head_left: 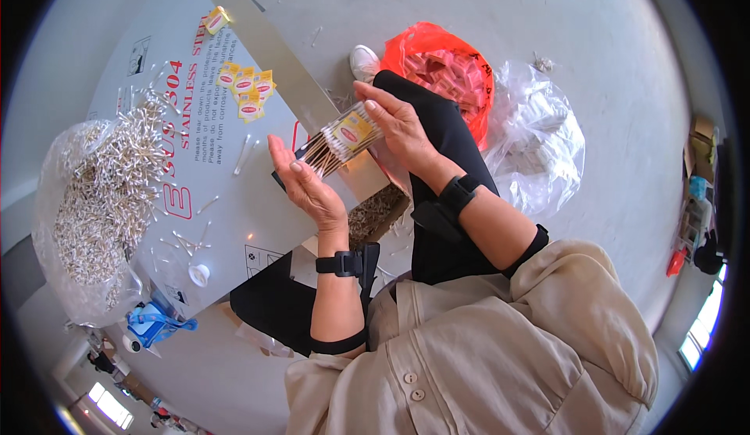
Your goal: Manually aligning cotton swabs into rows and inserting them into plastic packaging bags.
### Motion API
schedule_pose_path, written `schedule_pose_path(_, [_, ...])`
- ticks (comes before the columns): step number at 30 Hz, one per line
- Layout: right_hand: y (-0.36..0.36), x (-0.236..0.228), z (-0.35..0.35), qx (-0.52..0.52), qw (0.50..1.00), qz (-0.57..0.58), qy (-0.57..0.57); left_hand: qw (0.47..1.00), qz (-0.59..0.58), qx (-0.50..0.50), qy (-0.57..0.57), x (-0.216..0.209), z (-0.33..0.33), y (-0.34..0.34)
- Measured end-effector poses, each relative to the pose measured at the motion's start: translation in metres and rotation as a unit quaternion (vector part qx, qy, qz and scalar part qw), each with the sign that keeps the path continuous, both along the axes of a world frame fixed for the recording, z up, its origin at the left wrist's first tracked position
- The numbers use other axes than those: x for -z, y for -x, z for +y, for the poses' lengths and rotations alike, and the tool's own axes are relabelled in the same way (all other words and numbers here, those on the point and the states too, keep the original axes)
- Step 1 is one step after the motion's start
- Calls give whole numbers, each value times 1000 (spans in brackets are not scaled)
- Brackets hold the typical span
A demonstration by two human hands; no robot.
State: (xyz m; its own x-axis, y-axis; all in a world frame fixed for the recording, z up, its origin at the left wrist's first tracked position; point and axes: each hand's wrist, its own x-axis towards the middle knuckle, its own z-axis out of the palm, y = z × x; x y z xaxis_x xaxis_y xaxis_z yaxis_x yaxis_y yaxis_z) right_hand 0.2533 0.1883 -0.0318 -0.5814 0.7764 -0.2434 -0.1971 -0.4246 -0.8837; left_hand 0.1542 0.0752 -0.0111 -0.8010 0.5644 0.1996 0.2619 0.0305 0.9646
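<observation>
Between my two hands is a clear pack of cotton swabs (pixel 341 141) with a yellow label, held at a tilt over the table's edge. My left hand (pixel 311 190) presses the lower left end of the pack with its palm and fingers. Against the upper right end lies my right hand (pixel 402 132), its fingers along the pack's side. Swab stems show in a bundle under the clear wrap. On the table (pixel 266 181), left of the pack, lie several yellow label cards (pixel 248 95), and another yellow piece (pixel 216 19) sits farther off.
A big heap of loose cotton swabs (pixel 109 193) spills from a clear bag at the left. Stray swabs and a small white round piece (pixel 199 276) lie nearby. Below my hands stands a cardboard box (pixel 383 215). A red bag (pixel 422 38) of pink packets and a clear plastic bag (pixel 543 138) are on the floor.
</observation>
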Motion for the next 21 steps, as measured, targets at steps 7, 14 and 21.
schedule_pose_path(7, [5, 7, -3, -25, 998, -4, -63, 998, -41, 42, -31, 0, 15, -3])
schedule_pose_path(14, [5, 7, -5, -34, 994, -28, -100, 984, -112, 100, -96, 1, 37, -6])
schedule_pose_path(21, [3, 7, -8, 123, 983, 59, 123, 976, -183, 5, -115, 3, 3, -20])
